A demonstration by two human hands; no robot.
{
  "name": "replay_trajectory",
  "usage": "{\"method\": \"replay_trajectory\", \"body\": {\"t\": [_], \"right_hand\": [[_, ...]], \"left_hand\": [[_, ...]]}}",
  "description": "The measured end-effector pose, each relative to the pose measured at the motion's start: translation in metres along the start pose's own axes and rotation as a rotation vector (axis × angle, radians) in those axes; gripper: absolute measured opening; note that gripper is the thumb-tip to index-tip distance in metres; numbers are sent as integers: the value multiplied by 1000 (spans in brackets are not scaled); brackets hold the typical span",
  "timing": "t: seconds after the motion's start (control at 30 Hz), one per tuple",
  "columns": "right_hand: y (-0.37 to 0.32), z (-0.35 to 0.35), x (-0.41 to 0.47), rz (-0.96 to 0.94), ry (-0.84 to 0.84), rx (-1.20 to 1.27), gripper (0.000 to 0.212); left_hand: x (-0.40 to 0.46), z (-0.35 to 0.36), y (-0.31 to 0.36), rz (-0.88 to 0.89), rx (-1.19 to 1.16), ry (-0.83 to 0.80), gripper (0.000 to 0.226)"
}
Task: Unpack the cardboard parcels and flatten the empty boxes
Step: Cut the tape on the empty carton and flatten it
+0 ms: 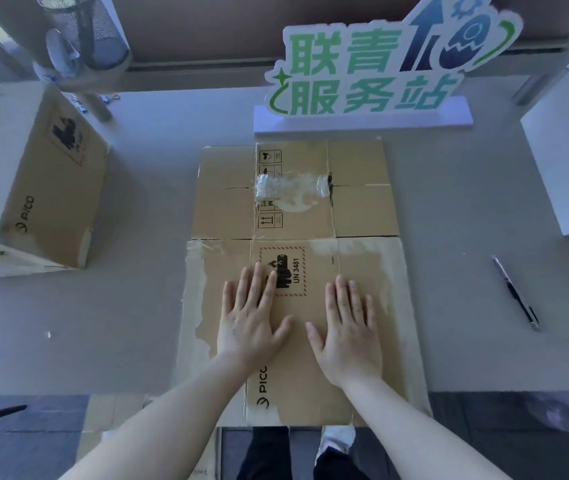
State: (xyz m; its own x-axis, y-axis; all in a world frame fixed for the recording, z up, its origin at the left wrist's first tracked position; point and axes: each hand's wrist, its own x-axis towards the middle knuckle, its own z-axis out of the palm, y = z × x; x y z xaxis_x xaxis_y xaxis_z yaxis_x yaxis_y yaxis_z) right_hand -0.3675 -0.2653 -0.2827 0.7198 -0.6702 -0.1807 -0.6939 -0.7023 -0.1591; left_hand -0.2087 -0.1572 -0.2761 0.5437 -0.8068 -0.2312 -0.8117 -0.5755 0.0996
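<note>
Left hand (250, 322) and right hand (348, 332) press flat on the flattened box (296, 202), fingers straight and slightly spread. A second box (47, 188) stands far left; a pen (516, 293) lies right.

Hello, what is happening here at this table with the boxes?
A person is pressing a flattened cardboard box down on the table, left hand and right hand both flat on it with straight fingers. Another box stands at the left, not yet flattened. A utility knife lies at the right.

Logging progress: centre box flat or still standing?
Flat. The cardboard box lies spread on the table, flaps out, with the left hand and right hand pressing it.
</note>
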Motion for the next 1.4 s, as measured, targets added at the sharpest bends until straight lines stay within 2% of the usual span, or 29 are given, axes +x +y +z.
{"method": "replay_trajectory", "body": {"t": [0.17,0.3,0.4,0.57,0.63,0.7,0.8,0.9,0.97,1.03,1.1,1.2,1.4], "right_hand": [[13,-2,-5,-93,-71,6,78],[39,1,-24,-176,-62,-67,77],[41,2,-29,-183,-49,-80,76],[40,-3,-28,-171,-96,-75,76],[43,-12,-23,-189,-112,1,75],[47,-26,-15,-123,-80,150,69],[54,-45,15,165,112,278,62],[64,-63,53,513,100,514,68],[65,-78,74,633,52,647,70],[68,-85,87,687,3,722,69],[73,-87,92,730,-30,731,57],[76,-88,89,745,-10,766,28],[57,-88,67,718,41,872,27]], "left_hand": [[-13,-9,5,-69,8,-72,81],[-38,0,-7,-85,-25,-37,81],[-42,10,-8,-85,-29,29,81],[-41,7,-10,-64,-44,-22,80],[-40,0,-16,-38,-71,-47,78],[-35,-12,-23,-62,-144,-2,74],[-15,-34,-43,-307,-289,123,61],[15,-48,-65,-597,-545,144,60],[35,-54,-79,-714,-762,138,59],[47,-59,-88,-787,-894,119,60],[52,-64,-95,-821,-938,73,57],[50,-63,-105,-806,-973,32,27],[30,-63,-112,-756,-1015,98,26]]}}
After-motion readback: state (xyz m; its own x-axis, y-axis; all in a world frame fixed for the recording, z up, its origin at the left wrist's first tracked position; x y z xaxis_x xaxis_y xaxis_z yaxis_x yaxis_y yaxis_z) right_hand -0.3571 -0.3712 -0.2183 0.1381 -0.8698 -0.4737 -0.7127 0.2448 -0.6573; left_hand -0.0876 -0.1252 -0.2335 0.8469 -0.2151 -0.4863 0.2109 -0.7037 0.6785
